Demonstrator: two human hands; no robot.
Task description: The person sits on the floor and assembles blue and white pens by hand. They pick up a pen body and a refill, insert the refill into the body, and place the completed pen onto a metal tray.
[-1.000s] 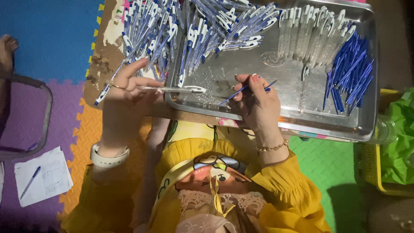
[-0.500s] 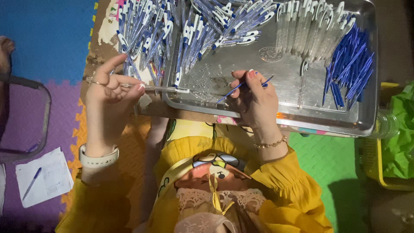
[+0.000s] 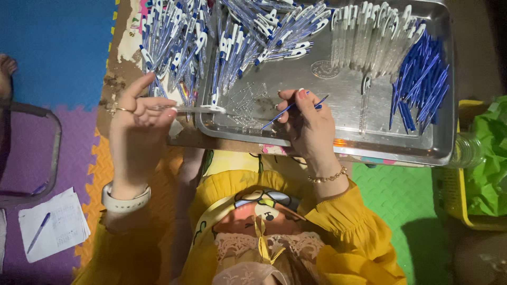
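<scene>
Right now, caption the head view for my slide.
Left hand holds a clear barrel, right hand a blue refill, over a tray.

1 metal tray (image 3: 338,134), 2 hands, 1 paper sheet (image 3: 55,224).

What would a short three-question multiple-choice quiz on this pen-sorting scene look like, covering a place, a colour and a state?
1. Where does the heap of blue refills lie?
A. at the right end of the metal tray
B. on the paper sheet
C. in the yellow basket

2. What colour are the person's sleeves?
A. red
B. yellow
C. white

3. What is the right hand doing?
A. resting flat and open
B. pinching a thin blue refill
C. gripping a bottle

Answers:
1 A, the blue heap lies inside the tray near its right wall.
2 B, both arms wear yellow cloth.
3 B, the fingertips close on a slim blue stick, while the left hand holds a clear pen barrel.
</scene>
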